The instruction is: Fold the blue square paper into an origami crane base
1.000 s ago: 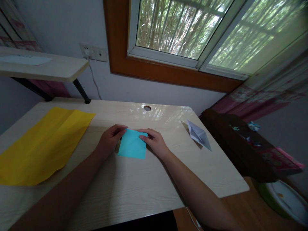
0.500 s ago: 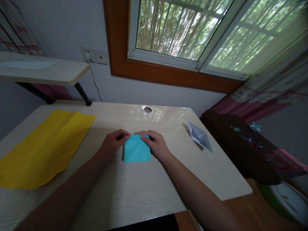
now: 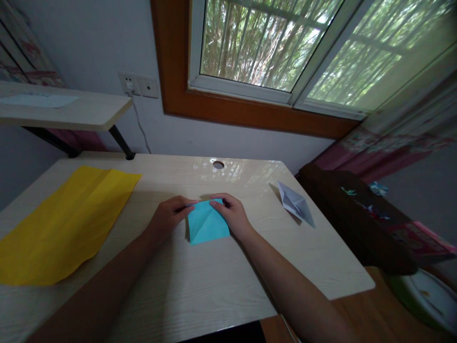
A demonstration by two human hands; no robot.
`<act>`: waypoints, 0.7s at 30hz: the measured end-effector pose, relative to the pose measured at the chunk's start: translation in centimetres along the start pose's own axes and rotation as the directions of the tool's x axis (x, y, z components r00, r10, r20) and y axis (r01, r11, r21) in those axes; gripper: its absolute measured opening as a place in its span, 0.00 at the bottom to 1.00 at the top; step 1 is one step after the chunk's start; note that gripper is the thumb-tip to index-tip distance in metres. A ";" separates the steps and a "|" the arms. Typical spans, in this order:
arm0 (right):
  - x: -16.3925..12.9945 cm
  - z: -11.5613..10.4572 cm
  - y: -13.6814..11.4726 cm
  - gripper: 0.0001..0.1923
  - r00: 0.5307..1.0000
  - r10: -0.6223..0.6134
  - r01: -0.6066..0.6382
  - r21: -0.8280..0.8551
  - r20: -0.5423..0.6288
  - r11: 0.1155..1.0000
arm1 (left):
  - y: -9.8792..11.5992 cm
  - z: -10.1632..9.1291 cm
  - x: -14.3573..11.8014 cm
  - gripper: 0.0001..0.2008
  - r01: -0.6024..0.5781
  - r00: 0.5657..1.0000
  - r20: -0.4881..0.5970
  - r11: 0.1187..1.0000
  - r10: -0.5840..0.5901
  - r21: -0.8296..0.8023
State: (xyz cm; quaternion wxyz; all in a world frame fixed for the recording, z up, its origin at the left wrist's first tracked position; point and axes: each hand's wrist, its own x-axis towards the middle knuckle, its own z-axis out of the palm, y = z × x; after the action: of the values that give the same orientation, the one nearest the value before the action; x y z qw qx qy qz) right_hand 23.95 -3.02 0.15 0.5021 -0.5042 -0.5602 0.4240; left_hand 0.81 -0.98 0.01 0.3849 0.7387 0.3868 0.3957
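Observation:
A small square of turquoise paper [image 3: 207, 225] with crease lines is held just above the desk. My left hand [image 3: 172, 213] pinches its upper left corner between thumb and fingers. At the upper right edge, my right hand [image 3: 232, 212] grips the same paper, thumb on the near face and fingers behind it. The fingertips behind the paper are partly hidden. The sheet is slightly tilted, its lower edge rising to the right.
A large yellow sheet [image 3: 67, 228] lies on the desk [image 3: 214, 290] at left. A folded white paper piece [image 3: 295, 204] rests at right. Behind stand a raised shelf [image 3: 64, 116] and a window [image 3: 264, 47]. Dark wooden furniture [image 3: 335, 209] stands beyond the desk's right edge.
The turquoise paper has turned a little counter-clockwise and shifted slightly right, showing its diagonal crease more clearly. Both hands keep hold of it.

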 end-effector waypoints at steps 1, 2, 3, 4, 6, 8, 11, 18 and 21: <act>0.1 0.0 0.0 0.12 1.000 0.022 -0.022 0.017 -0.010 1.000 | 0.0 0.0 0.0 0.11 -0.009 1.000 0.004 1.000 0.009 -0.001; 0.1 0.1 0.0 0.13 0.999 0.043 -0.042 0.038 -0.017 0.998 | 0.0 0.0 0.0 0.12 -0.013 1.000 0.006 1.000 0.013 -0.002; 0.2 0.1 -0.1 0.15 0.998 0.062 -0.061 0.067 -0.020 0.996 | 0.0 -0.1 0.0 0.12 -0.011 1.000 0.006 1.000 0.011 -0.001; 0.2 0.2 -0.1 0.16 0.997 0.082 -0.079 0.102 -0.017 0.992 | 0.0 -0.1 0.0 0.11 -0.005 1.000 0.005 1.000 0.005 0.004; 0.2 0.3 -0.3 0.19 0.993 0.119 -0.117 0.177 -0.002 0.977 | 0.0 -0.1 0.0 0.11 0.019 1.000 0.001 1.000 -0.019 0.018; 0.2 0.3 -0.4 0.21 0.989 0.147 -0.148 0.238 0.022 0.960 | 0.1 0.0 0.1 0.10 0.053 0.999 -0.009 0.999 -0.053 0.009; 0.2 0.4 -0.5 0.21 0.985 0.164 -0.171 0.301 0.050 0.938 | -0.2 0.1 0.1 0.10 0.115 0.992 -0.042 0.991 -0.118 -0.071; 0.5 0.3 -0.5 0.19 0.976 0.216 -0.196 0.339 -0.023 0.920 | -1.0 0.1 0.1 0.12 0.208 0.971 -0.085 0.962 -0.225 -0.175; 0.6 0.2 -0.4 0.18 0.973 0.215 -0.175 0.340 -0.082 0.924 | -0.8 0.1 0.2 0.13 0.235 0.963 -0.084 0.952 -0.255 -0.197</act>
State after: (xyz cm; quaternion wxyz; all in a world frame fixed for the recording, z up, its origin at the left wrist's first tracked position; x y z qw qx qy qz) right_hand 23.71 -2.48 0.54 0.5668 -0.4902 -0.3977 0.5295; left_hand 0.79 -0.45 -0.70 0.4766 0.6231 0.4575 0.4186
